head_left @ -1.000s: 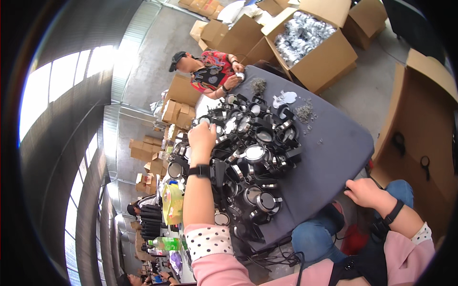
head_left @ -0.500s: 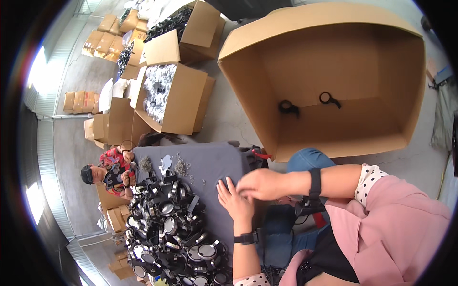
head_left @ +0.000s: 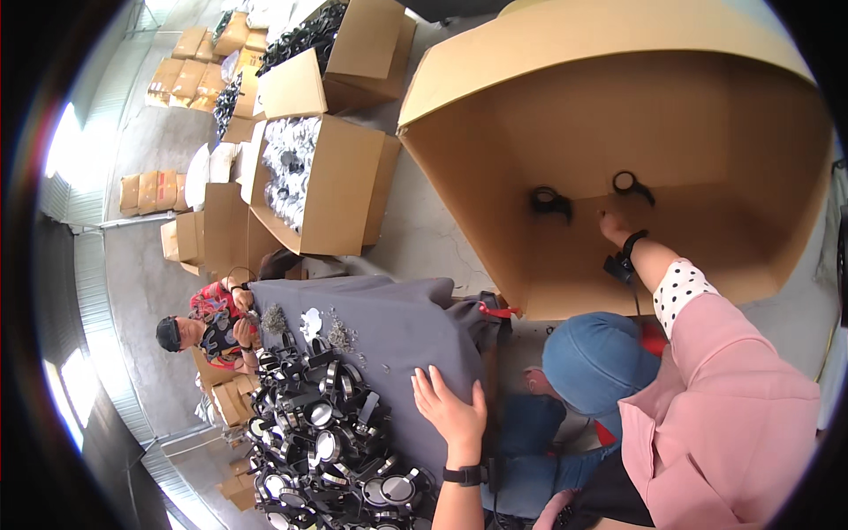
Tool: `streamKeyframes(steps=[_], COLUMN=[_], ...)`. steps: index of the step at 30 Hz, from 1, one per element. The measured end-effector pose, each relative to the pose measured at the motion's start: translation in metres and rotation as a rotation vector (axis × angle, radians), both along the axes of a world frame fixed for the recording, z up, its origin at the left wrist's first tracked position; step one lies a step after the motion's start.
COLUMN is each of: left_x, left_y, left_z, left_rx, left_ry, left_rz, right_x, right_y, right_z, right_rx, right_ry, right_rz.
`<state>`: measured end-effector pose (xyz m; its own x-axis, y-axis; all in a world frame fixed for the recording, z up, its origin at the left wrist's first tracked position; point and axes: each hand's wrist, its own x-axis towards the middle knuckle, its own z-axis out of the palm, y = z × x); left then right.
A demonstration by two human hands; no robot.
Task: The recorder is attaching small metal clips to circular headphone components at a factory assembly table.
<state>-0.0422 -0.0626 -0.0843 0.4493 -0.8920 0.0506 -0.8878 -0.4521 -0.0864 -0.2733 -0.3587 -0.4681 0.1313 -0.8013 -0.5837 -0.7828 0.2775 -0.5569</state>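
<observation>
Inside large cardboard box [head_left: 707, 115]: right hand [head_left: 612, 227] grip open, empty, near black round headlamps [head_left: 549, 201].

I have one view only, from the head camera, so nothing overlaps with a second view. It sits high, at head height, and looks steeply down and slightly forward; the fisheye bends every straight edge and leaves a black rim round the picture. The lens is turned so that the grey cloth-covered worktop [head_left: 397, 322] falls in the lower left, its near edge close below me, its far edge toward the grey concrete floor [head_left: 415, 230]. The large open brown cardboard box [head_left: 707, 115] fills the upper right, close enough that I look straight into it. My left hand [head_left: 450, 411] enters from the bottom edge, my right hand [head_left: 611, 225] from the lower right, both near the lens.
</observation>
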Motion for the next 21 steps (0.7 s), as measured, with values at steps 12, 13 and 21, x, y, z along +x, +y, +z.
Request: streamKeyframes(steps=[12,13,21], left_x=[0.003,0.004,0.004], left_y=[-0.003,-0.004,-0.005], left_z=[0.002,0.001,0.000], left_rx=[0.043,0.037,0.047], left_ry=[0.096,0.111,0.081], left_rz=[-0.005,-0.011,-0.015], right_x=[0.082,0.077,-0.050], right_y=[-0.051,-0.054,-0.063], right_z=[-0.129,-0.132,-0.110], right_rx=[-0.430,-0.235,-0.387], right_ry=[0.348,0.286,0.314], right_rz=[0.662,0.531,0.123])
